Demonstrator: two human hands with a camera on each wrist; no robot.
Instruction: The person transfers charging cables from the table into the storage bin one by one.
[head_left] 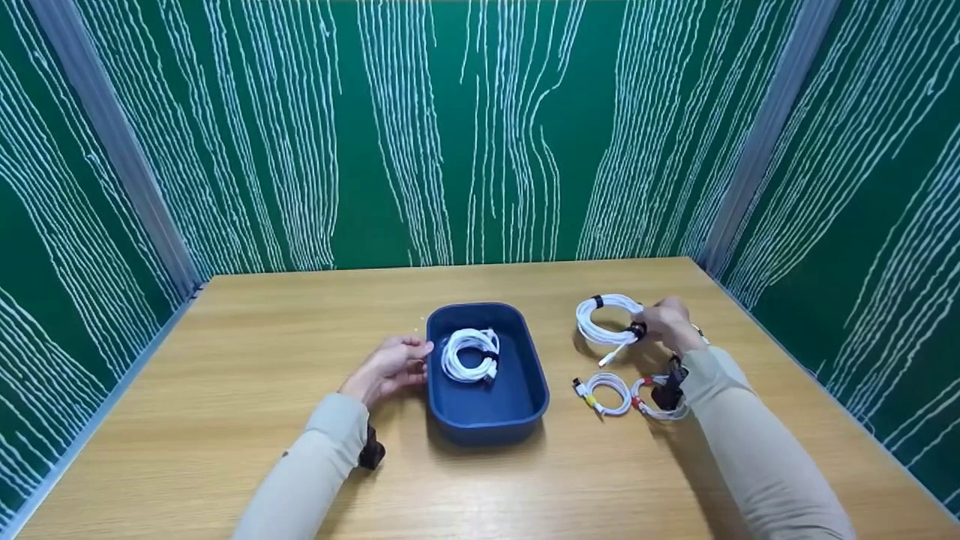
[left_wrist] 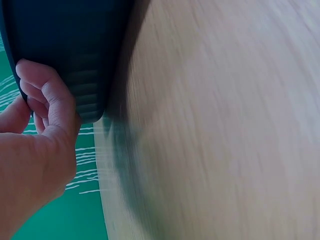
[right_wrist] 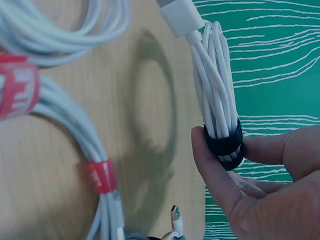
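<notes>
Wooden surface [head_left: 247, 360]: right hand [head_left: 667, 324] pinches white cable coil [head_left: 606, 319] right of blue tray [head_left: 486, 420], left hand [head_left: 390, 366] fingers curled on tray's rim; pickup step, next likely calls for carrying it left over the tray.

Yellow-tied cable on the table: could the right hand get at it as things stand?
Probably not right away. The right hand already pinches the black-tied coil, so it is occupied. The yellow-tied cable lies uncovered on the table, near that wrist, with nothing over it.

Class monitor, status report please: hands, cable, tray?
Left hand grips blue tray rim. Right hand pinches black-strapped white cable coil, lifted. One coil in tray; nothing blocking.
</notes>
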